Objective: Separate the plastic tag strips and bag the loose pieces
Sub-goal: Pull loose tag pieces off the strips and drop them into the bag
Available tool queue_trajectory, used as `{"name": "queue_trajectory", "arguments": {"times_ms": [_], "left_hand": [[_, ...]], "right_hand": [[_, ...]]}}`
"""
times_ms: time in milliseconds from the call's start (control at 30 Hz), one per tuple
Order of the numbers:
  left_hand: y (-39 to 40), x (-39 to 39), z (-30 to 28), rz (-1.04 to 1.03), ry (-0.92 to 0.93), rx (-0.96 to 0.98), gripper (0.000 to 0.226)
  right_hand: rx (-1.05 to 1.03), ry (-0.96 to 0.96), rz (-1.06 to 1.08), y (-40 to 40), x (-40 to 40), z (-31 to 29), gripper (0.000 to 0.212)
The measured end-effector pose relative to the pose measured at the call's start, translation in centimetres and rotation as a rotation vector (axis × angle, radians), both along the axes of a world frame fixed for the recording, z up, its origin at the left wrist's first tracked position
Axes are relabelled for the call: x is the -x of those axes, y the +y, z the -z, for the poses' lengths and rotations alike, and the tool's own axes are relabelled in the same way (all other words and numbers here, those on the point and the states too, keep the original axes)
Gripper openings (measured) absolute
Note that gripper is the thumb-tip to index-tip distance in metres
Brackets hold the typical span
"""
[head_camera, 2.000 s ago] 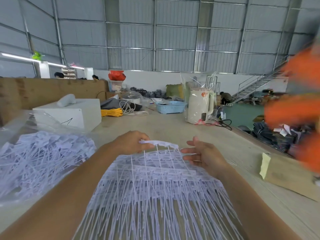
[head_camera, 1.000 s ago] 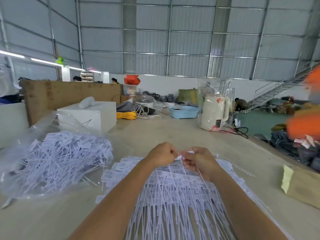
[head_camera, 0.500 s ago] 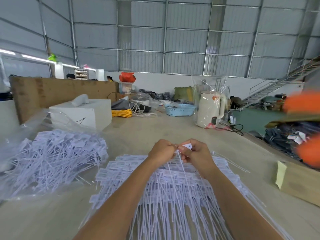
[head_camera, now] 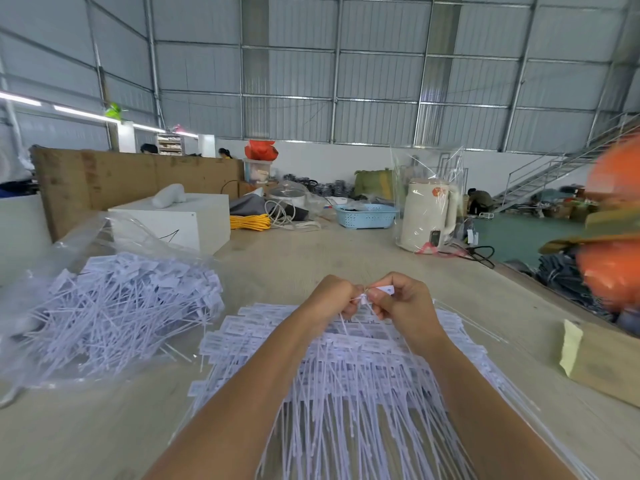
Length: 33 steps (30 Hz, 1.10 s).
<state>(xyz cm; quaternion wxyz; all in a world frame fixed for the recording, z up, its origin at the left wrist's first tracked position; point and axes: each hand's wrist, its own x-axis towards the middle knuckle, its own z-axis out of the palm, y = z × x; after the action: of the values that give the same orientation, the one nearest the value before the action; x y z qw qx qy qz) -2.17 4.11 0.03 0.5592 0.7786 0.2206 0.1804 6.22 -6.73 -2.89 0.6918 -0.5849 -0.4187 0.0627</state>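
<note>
A thick stack of white plastic tag strips lies on the table in front of me, its thin tails fanning toward me. Above its far edge, my left hand and my right hand meet knuckle to knuckle. Both pinch one tag strip between their fingertips; a small white tag end sticks out past my right thumb. To the left sits a clear plastic bag, open at the top, holding a heap of loose tag pieces.
A cardboard piece with yellow tape lies at the right. Further back stand a white box, yellow cable, a blue basket and a wrapped kettle. A blurred orange shape fills the right edge. The table edge runs diagonally at right.
Two seconds ago my hands were apart at the ends of a strip; they came together and now pinch it at one spot. The last half second shows little hand movement.
</note>
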Motion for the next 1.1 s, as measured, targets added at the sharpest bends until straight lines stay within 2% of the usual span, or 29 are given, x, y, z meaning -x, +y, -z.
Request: {"name": "queue_trajectory", "arguments": {"times_ms": [67,200,300,400,467,533,633,700,833,900,1000,1100], "left_hand": [[0.1,0.0,0.0,0.025,-0.027,0.067,0.036],[0.0,0.0,-0.3,0.036,-0.001,0.06,0.014],[0.4,0.6,-0.5,0.072,0.032,0.004,0.036],[0.7,0.9,-0.3,0.019,0.054,-0.133,0.033],[0.7,0.9,-0.1,0.01,0.084,-0.257,0.032],[0.5,0.9,0.0,0.06,0.164,-0.306,0.031],[0.3,1.3,-0.7,0.153,0.236,-0.346,0.023],[0.4,1.7,-1.2,0.194,0.237,-0.387,0.016],[1.0,2.4,-1.5,0.249,0.186,-0.449,0.018],[1.2,2.6,-1.4,0.273,0.15,-0.468,0.015],[1.2,2.6,-1.3,0.291,0.146,-0.498,0.023],[1.0,2.5,-1.4,0.281,0.141,-0.529,0.02]], "right_hand": [[-0.009,-0.009,0.012,-0.1,0.1,-0.2,0.019],[0.015,-0.019,0.023,-0.1,0.4,-0.1,0.02],[-0.04,0.106,0.213,-0.7,-0.3,-0.5,0.021],[-0.148,0.279,0.402,-2.6,-1.6,-1.4,0.019],[-0.179,0.339,0.34,-2.8,-1.5,-2.1,0.015],[-0.199,0.442,0.164,-2.2,-0.9,-3.0,0.011],[-0.113,0.611,-0.129,-1.5,0.3,-4.0,0.01],[-0.074,0.655,-0.209,-1.5,0.5,-3.9,0.012],[-0.014,0.626,-0.154,-1.5,0.5,-3.6,0.013],[0.052,0.573,-0.106,-1.2,0.7,-3.1,0.012],[0.211,0.45,-0.076,-0.6,1.2,-2.3,0.019],[0.255,0.389,-0.086,-0.2,1.6,-1.8,0.021]]}}
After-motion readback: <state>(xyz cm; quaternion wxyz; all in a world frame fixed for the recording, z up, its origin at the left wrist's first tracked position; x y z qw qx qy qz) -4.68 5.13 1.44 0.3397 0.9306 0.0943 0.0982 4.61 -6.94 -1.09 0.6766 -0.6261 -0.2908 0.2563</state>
